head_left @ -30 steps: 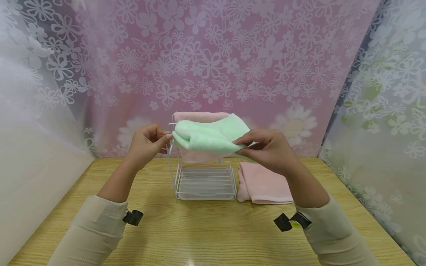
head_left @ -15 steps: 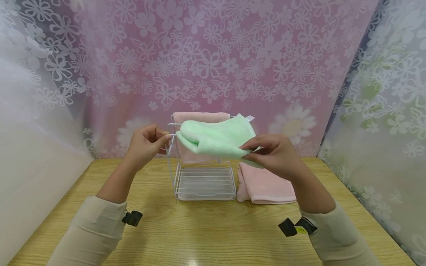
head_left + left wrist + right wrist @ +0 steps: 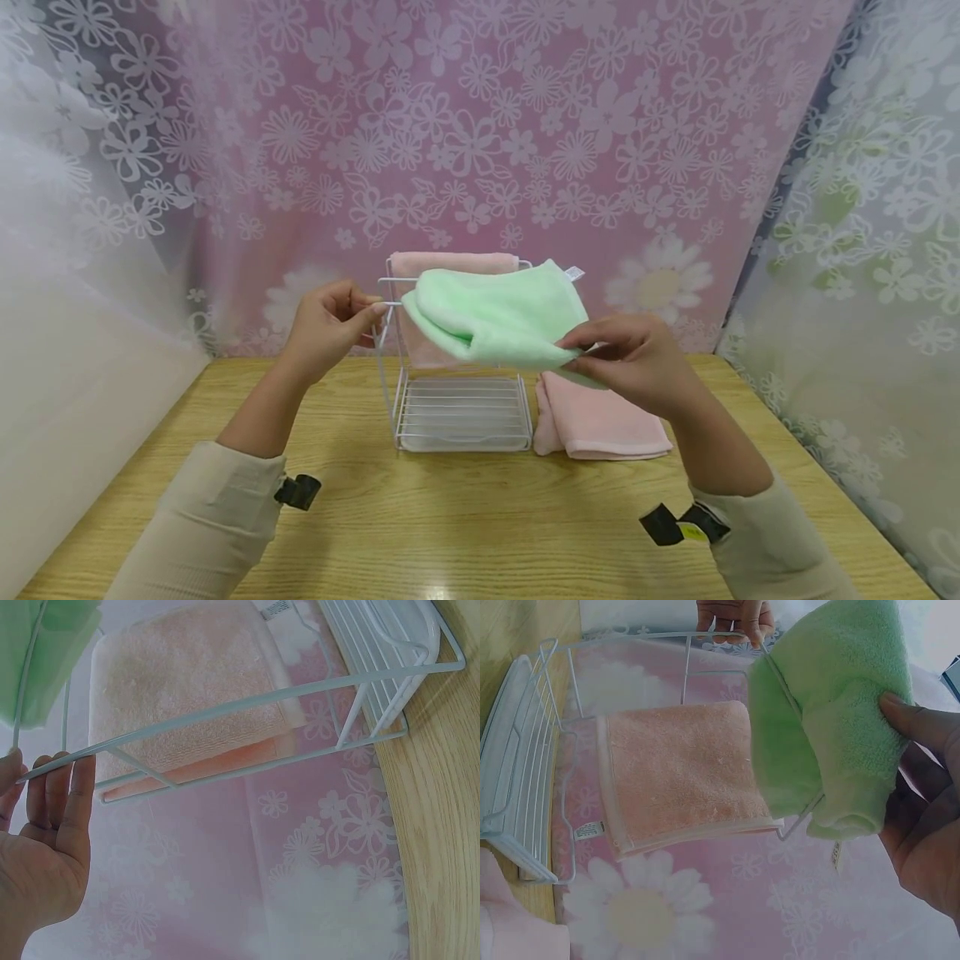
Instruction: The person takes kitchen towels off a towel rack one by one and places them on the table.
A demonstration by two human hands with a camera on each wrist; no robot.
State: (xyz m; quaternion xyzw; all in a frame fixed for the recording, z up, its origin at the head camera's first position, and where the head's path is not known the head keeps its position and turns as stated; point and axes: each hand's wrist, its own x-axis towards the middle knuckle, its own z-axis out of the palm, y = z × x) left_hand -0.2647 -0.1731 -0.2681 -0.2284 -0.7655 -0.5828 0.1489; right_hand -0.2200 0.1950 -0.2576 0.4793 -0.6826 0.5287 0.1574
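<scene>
Head view: the right hand [image 3: 633,358] had moved rightward and lower, drawing the light green plush towel [image 3: 495,312] along the upper bars of the white wire rack [image 3: 465,437]. More bar showed at the left end; I judged the towel better centred, though bunched. A folded pink cloth towel [image 3: 603,417] lay beside the rack's right edge on the wood-grain table [image 3: 420,517]. A pale-pink terry towel [image 3: 453,265] hung close behind, likely limiting clearance.

Left wrist view: the left hand [image 3: 49,832] pinched the rack's upper corner.

Right wrist view: right thumb and fingers were clamped on the green towel.
</scene>
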